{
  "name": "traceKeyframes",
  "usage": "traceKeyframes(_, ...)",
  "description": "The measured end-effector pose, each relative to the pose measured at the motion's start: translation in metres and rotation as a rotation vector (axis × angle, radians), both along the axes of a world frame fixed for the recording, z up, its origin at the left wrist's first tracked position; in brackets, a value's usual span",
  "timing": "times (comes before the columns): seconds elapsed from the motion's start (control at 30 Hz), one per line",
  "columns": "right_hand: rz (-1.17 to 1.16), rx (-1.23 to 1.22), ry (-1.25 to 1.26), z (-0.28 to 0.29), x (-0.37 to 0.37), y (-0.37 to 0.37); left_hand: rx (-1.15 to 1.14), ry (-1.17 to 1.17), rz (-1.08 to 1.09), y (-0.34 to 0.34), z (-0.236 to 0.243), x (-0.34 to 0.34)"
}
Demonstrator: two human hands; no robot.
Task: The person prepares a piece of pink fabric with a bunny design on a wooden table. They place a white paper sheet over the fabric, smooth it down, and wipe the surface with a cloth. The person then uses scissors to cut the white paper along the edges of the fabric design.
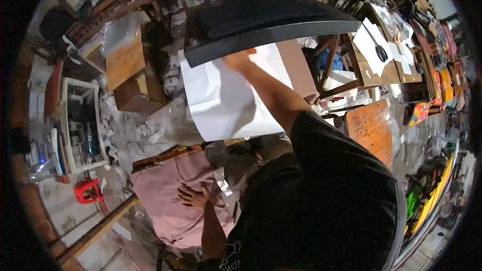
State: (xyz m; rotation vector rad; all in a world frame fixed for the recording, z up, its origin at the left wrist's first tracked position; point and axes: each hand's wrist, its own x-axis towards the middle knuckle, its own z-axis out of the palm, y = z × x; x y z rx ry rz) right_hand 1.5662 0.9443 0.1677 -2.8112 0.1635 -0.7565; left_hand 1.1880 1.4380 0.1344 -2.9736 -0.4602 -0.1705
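Observation:
My left hand (195,195) lies flat with spread fingers on a dusty-pink cloth (165,190), which is draped over something with a brown edge at its far side. My right arm reaches forward across a large white sheet (206,113). At its end my right hand (236,61) meets the near edge of a broad black panel (271,32) overhanging the sheet. That panel covers most of the right fingers, so whether they grip anything cannot be made out. A brown surface (296,65) shows beside the white sheet.
Black-handled scissors (380,52) lie on white paper on the right-hand table. A worn wooden seat (370,130) stands nearer me. On the left are a brown box (133,90), a white-framed case (83,125) and a red plastic object (88,190). Scraps litter the floor.

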Motion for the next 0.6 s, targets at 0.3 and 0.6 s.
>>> traceKeyframes(0.3,0.024,0.09,0.205,0.037,-0.057,-0.032,0.087,0.047,0.083,0.011,-0.008,-0.023)
traceKeyframes(0.6,0.467,0.069,0.37,0.071,-0.223,0.029,0.079,0.079,0.127,0.011,-0.012,-0.023)
